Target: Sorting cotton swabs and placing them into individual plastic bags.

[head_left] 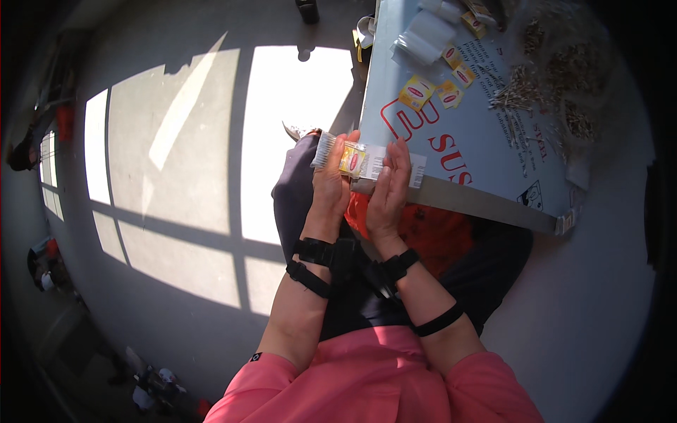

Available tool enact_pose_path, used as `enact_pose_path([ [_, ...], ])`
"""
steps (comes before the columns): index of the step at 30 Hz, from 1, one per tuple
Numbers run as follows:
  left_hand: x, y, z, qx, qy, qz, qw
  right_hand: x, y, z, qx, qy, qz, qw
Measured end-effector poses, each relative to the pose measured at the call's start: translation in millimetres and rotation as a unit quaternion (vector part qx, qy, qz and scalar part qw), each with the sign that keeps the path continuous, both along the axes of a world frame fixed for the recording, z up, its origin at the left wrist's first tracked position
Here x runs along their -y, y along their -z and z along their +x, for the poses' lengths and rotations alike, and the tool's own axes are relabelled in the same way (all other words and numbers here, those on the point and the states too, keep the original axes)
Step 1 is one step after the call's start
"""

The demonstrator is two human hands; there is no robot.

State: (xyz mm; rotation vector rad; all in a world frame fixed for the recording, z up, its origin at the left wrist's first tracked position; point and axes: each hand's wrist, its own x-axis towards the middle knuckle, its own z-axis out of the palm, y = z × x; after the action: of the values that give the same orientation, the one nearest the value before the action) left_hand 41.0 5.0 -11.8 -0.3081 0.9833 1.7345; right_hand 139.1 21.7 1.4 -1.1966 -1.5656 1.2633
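Note:
My left hand [331, 176] is closed around a clear plastic bag of cotton swabs [326, 151], whose white tips show at its left end. A yellow paper label [352, 160] sits inside the bag, and the bag's flat, clear tail stretches to the right. My right hand [389, 190] is against that tail with its fingers stretched out and close together; part of the tail is hidden behind it. Both hands are at the near left corner of the table, above my lap.
On the table's blue-white printed sheet [486, 158] lie several yellow labels [417, 92], a stack of clear bags [426, 37] and a heap of loose cotton swabs [518, 90]. Plastic with more swabs [575, 70] is at the far right. Sunlight patches the floor [190, 141] at left.

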Motion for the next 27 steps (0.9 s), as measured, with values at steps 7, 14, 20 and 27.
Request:
enact_pose_path([
  [7,0.0,-1.8,-0.2,0.006,-0.016,-0.012,1.0,-6.0,1.2,-10.0,-0.057,0.007,-0.014,0.998],
  [14,-0.7,4.7,0.3,0.084,-0.029,0.026,0.996,-8.6,4.7,-42.6,-0.087,0.009,0.002,0.996],
  [20,0.2,0.2,-3.6,0.092,-0.045,0.02,0.995,-7.5,-1.3,-48.2,-0.118,0.059,-0.053,0.99],
  [27,0.7,-3.5,-5.9,0.122,-0.057,0.028,0.99,-2.3,2.6,-50.1,-0.045,0.008,0.028,0.999],
])
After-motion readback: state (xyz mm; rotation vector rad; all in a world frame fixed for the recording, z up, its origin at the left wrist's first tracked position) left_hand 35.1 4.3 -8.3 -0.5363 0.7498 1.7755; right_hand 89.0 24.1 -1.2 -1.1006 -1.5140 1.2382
